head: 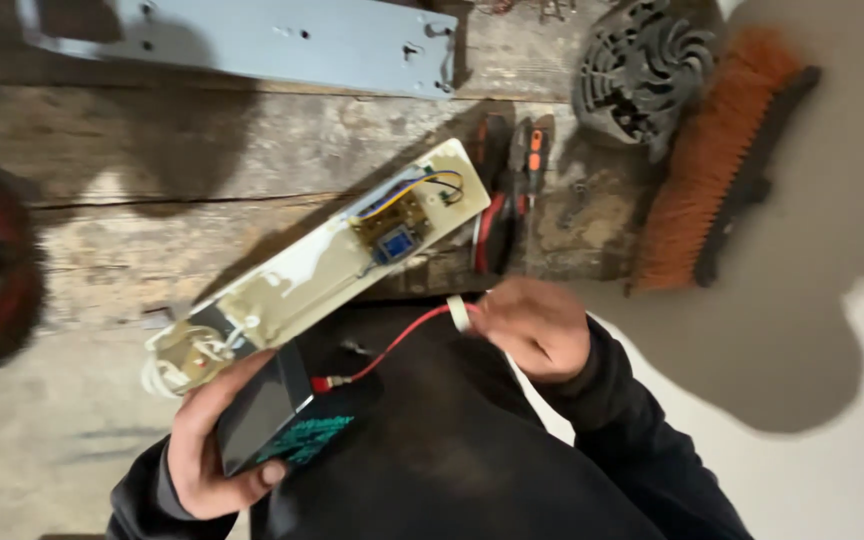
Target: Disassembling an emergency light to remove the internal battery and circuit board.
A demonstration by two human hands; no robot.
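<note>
The left hand (202, 445) is closed around a black rectangular battery (270, 408), fingers wrapped along its lower edge and thumb side against its left face. The battery sits at 7 o'clock in the view, tilted, with a teal-patterned face turned toward 4 o'clock.

A red wire (392, 345) leaves a red terminal at the battery's 3 o'clock corner and runs toward 1 o'clock to the right hand (537, 325). The right hand is curled shut, pinching the wire's far end together with a small white piece (460, 313) that protrudes from the hand at 9 o'clock. Whether the fingertips fully meet cannot be told; the picture is blurred there.

A long cream-coloured open housing (302, 275) lies diagonally on the wooden bench (152, 150), from 8 o'clock to 2 o'clock, just above the battery. It carries a circuit board (392, 222) with a blue component near its upper end and coiled white wires (182, 350) at its lower end.

Orange-handled tools (512, 190) lie at 1 o'clock of the right hand. A black finned part (642, 70) and an orange-bristled brush (722, 160) lie at 2 o'clock. A grey metal plate (282, 40) lies at 12 o'clock.
</note>
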